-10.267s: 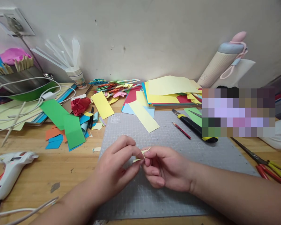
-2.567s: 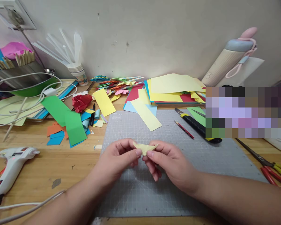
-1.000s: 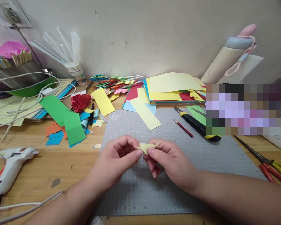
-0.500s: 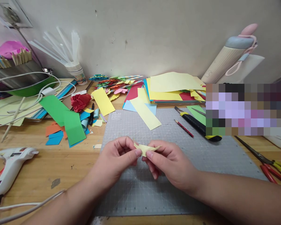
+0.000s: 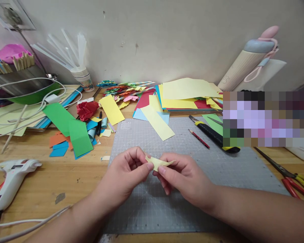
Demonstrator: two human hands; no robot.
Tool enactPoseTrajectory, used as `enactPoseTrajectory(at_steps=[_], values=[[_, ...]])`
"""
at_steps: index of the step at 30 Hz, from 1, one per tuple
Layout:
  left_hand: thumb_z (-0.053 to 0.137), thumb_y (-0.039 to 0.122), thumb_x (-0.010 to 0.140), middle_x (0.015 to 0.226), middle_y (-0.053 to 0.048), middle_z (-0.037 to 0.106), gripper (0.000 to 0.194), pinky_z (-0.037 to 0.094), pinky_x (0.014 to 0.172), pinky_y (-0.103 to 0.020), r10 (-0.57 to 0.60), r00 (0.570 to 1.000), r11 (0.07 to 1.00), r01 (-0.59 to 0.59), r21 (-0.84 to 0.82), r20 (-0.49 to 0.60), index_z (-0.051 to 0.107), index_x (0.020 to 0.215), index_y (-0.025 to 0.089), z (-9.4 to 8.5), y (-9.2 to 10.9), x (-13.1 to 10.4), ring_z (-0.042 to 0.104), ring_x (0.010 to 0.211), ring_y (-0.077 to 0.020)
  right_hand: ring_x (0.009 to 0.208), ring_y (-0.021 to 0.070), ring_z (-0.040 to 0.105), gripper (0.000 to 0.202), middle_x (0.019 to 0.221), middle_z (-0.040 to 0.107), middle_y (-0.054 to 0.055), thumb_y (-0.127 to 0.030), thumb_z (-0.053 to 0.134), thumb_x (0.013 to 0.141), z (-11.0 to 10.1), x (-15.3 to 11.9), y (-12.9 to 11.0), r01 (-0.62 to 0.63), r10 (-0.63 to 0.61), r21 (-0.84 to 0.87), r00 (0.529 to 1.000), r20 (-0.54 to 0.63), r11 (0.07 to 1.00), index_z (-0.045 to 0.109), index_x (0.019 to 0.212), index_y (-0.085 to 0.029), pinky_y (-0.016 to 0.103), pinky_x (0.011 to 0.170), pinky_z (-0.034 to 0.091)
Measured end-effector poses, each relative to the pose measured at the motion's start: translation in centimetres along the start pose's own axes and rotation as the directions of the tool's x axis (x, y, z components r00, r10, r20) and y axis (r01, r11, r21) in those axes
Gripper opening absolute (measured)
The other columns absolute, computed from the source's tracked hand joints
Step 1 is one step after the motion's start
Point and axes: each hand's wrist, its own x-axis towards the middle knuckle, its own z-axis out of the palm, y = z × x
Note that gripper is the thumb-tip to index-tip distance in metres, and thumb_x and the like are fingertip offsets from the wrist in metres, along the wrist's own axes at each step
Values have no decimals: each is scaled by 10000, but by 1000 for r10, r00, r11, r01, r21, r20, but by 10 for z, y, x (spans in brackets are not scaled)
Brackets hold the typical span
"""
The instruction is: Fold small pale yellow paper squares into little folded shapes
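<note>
A small folded piece of pale yellow paper (image 5: 157, 163) is held between both hands, above the grey cutting mat (image 5: 147, 209). My left hand (image 5: 131, 168) pinches its left end between thumb and fingers. On the other side, my right hand (image 5: 184, 173) grips the paper with its thumb on the front; the lower fingers curl beneath. A pointed end of the paper sticks out over the right fingers. Behind the hands, a pale yellow strip (image 5: 158, 125) lies partly on the mat, near a red pencil (image 5: 199, 138).
A black and yellow cutter (image 5: 212, 135) and scissors (image 5: 281, 168) lie at the right. Green paper (image 5: 79, 136) and a red crumpled piece (image 5: 87, 110) are at the left, with a white glue gun (image 5: 12, 182) and its cable nearer. Stacked paper (image 5: 190, 89) lies by the wall.
The folded paper has tilted slightly, its right end a little lower. Both hands keep their pinch and have barely moved.
</note>
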Motion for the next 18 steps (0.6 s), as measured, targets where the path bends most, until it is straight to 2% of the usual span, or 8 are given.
enactPoseTrajectory(at_steps=[7,13,18], values=[[684,205,757,761,24,607,184,372,553,-191,28,999,999,-27,31,-21,522,681,160,4,5,-2,470,596,-60,441,82,411,210,512,427,-72,-261,543,805,2,1,-1,-48,48,12,999,8,999,435,633,-208,217,436,353],[717,214,740,749,20,606,242,417,614,-188,18,1000,1000,-18,-25,-26,491,674,159,5,1,-3,533,668,-76,424,79,368,193,468,435,-71,-230,527,768,2,2,-1,-66,65,-40,998,-14,997,423,605,-213,220,429,296],[751,222,728,726,53,585,283,381,565,-178,-7,1000,992,10,-128,30,492,838,191,2,-3,0,505,613,-64,438,82,356,190,479,437,-65,-230,528,765,2,1,-2,-40,40,-51,999,-12,998,431,602,-213,221,430,289]])
